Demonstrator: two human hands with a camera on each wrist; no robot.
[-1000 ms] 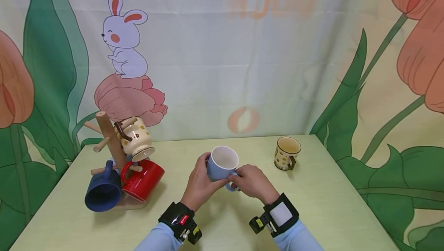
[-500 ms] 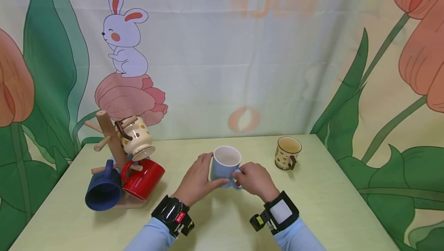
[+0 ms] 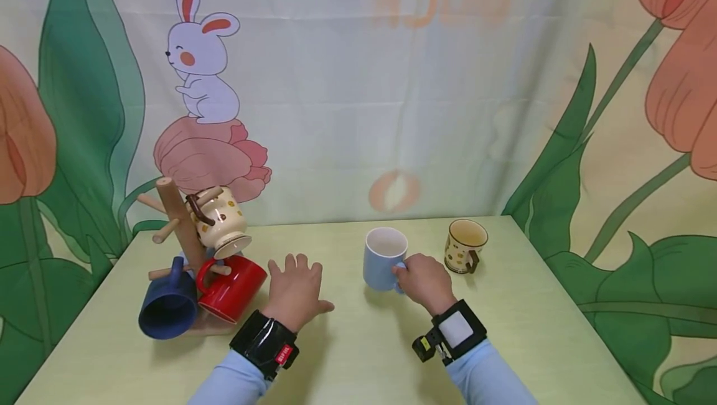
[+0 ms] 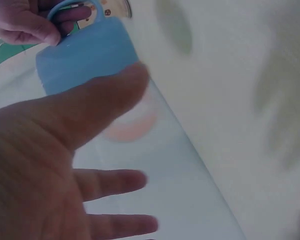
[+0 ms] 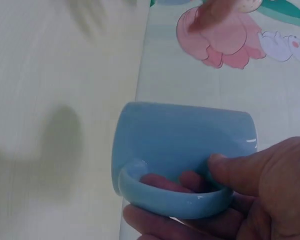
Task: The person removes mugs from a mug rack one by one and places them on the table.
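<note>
Pale worktop (image 3: pixel 358 361): the right hand (image 3: pixel 427 282) grips a light-blue mug (image 3: pixel 381 265) by its handle (image 5: pixel 170 202); the left hand (image 3: pixel 294 299), grip spread wide, hovers at the mug's eight o'clock.

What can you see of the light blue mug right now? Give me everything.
The light blue mug looks like glossy ceramic, plain outside and white inside, with one loop handle in the same blue. It is about upright, mouth up, and appears to be held clear of the table, to the left of the spotted mug. The right hand grips its handle; the left hand is apart from it. No contents show.
</note>
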